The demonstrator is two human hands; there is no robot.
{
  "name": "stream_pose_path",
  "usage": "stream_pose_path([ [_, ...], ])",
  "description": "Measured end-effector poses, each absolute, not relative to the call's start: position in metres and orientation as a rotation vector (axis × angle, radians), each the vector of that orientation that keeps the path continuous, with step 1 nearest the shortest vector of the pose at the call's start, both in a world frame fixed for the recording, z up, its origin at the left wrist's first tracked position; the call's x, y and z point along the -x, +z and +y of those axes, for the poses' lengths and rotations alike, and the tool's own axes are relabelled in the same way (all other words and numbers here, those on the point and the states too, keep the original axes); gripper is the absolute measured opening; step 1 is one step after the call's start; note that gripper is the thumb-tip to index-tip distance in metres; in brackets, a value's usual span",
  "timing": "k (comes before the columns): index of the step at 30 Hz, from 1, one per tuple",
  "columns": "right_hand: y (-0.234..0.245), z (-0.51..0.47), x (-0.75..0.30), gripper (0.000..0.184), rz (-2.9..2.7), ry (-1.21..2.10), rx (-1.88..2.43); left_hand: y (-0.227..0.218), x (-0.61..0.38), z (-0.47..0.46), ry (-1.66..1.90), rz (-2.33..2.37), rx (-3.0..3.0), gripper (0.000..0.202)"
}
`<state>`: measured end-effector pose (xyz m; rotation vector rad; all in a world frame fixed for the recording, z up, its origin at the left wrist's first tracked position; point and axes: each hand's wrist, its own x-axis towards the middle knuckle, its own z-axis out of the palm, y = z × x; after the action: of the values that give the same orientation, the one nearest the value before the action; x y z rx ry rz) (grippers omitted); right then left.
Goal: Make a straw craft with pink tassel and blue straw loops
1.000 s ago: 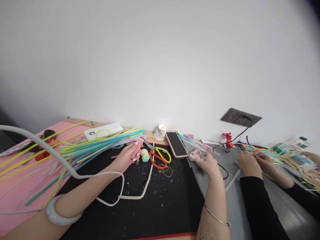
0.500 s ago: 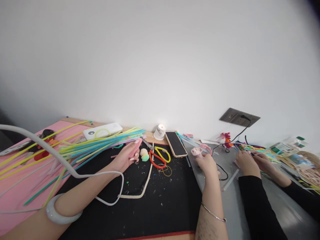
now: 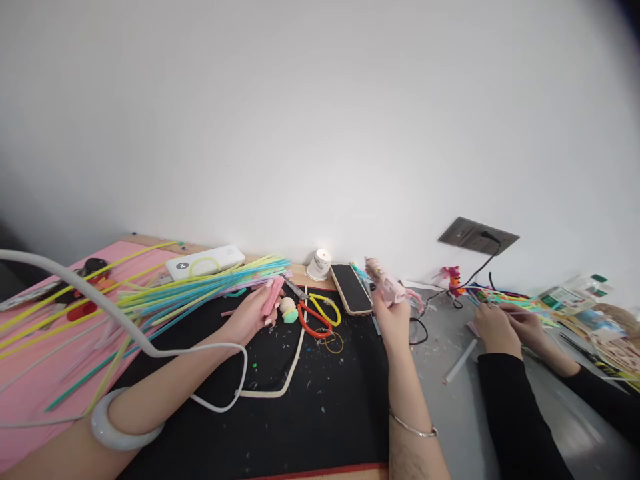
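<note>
Between the fingers of my left hand (image 3: pixel 250 310) is a pink piece, a short bundle of pink pipe cleaners (image 3: pixel 272 297) by its look. My right hand (image 3: pixel 395 327) is wrapped round a pink hot glue gun (image 3: pixel 391 288), raised off the table, its nozzle end up and to the left. A black cord (image 3: pixel 419 331) trails to the right of it. Close by my left hand lie a small cream-and-green fuzzy ball (image 3: pixel 289 311) and pliers (image 3: pixel 317 321) with one red and one yellow handle. A phone (image 3: pixel 352 288) lies between my two hands.
A paper cup (image 3: pixel 319 265) stands by the wall. Long coloured pipe cleaners (image 3: pixel 200 293) and a white power bank (image 3: pixel 205 263) lie on the left. A white cable (image 3: pixel 150 343) crosses my left forearm. At right, a co-worker's hands (image 3: pixel 500 330) handle small pieces.
My right hand has lifted the glue gun from the grey surface and moved it left, towards the phone. The pink piece in my left hand has turned slightly.
</note>
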<state>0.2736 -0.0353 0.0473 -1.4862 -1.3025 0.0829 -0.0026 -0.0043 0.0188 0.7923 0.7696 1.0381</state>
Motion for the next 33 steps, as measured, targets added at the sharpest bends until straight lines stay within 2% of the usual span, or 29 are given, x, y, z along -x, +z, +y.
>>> stream_pose_path([
  [7, 0.040, -0.039, -0.234, 0.035, -1.563, 0.585, 1.303, 0.017, 0.004, -0.003, 0.961, 0.817, -0.812, 0.037],
  [13, 0.038, -0.043, -0.202, 0.038, -1.705, 0.836, 1.151, 0.011, 0.003, 0.000, 0.909, 0.811, -0.879, 0.038],
  [21, 0.020, -0.039, -0.192, 0.031, -1.753, 0.781, 1.225, 0.010, 0.002, -0.001, 0.893, 0.792, -0.933, 0.040],
  [33, 0.021, -0.039, -0.193, 0.029, -1.751, 0.704, 1.267, 0.015, 0.001, -0.004, 0.852, 0.841, -0.973, 0.040],
])
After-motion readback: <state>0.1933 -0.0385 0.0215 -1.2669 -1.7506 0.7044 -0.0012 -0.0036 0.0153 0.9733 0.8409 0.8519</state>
